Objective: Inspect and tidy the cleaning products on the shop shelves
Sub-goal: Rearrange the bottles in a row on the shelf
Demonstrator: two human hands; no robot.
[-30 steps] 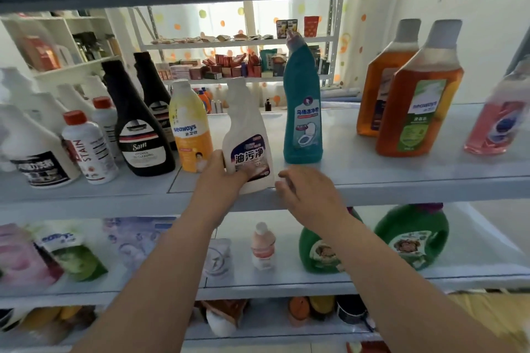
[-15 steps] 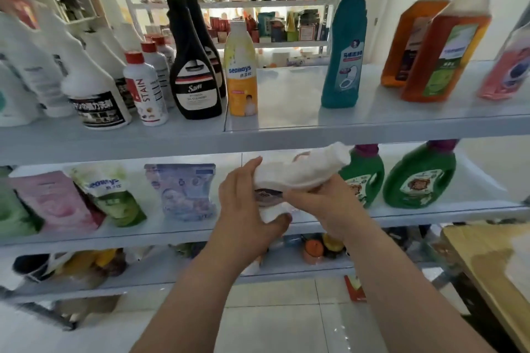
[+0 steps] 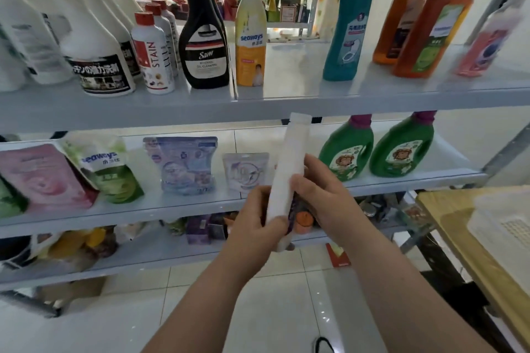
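Note:
I hold a white cleaner bottle (image 3: 288,169) off the shelf, in front of the middle shelf, seen edge-on with its neck pointing up. My left hand (image 3: 255,218) grips its lower body, thumb across the front. My right hand (image 3: 321,195) holds the bottle's right side, fingers curled round it. On the top shelf (image 3: 286,103) stand a yellow Seaways bottle (image 3: 251,37), a black Sam bottle (image 3: 205,34) and a teal toilet-cleaner bottle (image 3: 348,23), with a gap between the yellow and teal ones.
White bottles (image 3: 94,46) and red-capped stain removers (image 3: 152,54) fill the top shelf's left; orange bottles (image 3: 427,20) stand at its right. The middle shelf holds refill pouches (image 3: 186,163) and two green jugs (image 3: 401,146). A wooden table (image 3: 473,238) with a white basket stands at right.
The bottle came off the top shelf into both hands, lay sideways half a second ago, and has now been turned neck-up and edge-on. The view has dropped lower.

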